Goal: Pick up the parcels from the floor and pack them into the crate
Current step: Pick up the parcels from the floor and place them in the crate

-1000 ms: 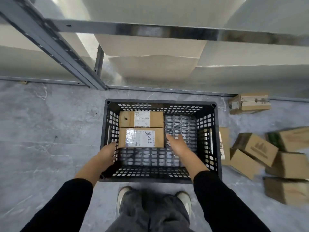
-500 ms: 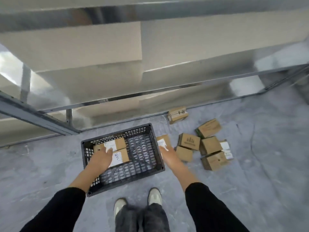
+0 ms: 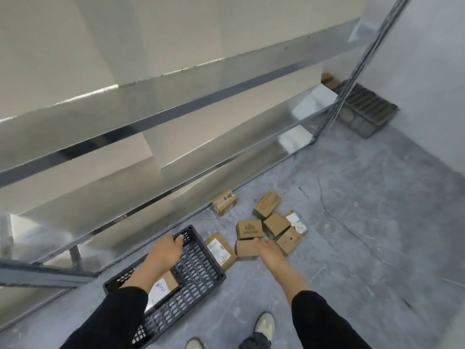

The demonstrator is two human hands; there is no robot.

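- Packed so far: one labelled parcel (image 3: 163, 288), flat and label-up at the near end of the black crate (image 3: 198, 263); possibly more hidden under the left sleeve (image 3: 120, 311), not tellable from here.
- Left to pack: some eight brown parcels (image 3: 276, 224) scattered on the grey floor (image 3: 352, 248) past the crate's far end. Job judged barely begun.
- Closest to the crate: a flat parcel (image 3: 220, 250), label-up, just beside the end wall, long axis running along that wall.
- Crate's own long axis running near-left to far-right, aimed at the pile.
- Left hand (image 3: 166, 250) on the crate's far rim, fingers curled over it.
- Right hand (image 3: 270, 250) stretched out to a small plain parcel (image 3: 245, 248), fingers loose, carrying nothing; contact unclear through the blur.
- Behind: metal shelving (image 3: 176, 114); a dark tray (image 3: 367, 109) in the far corner.
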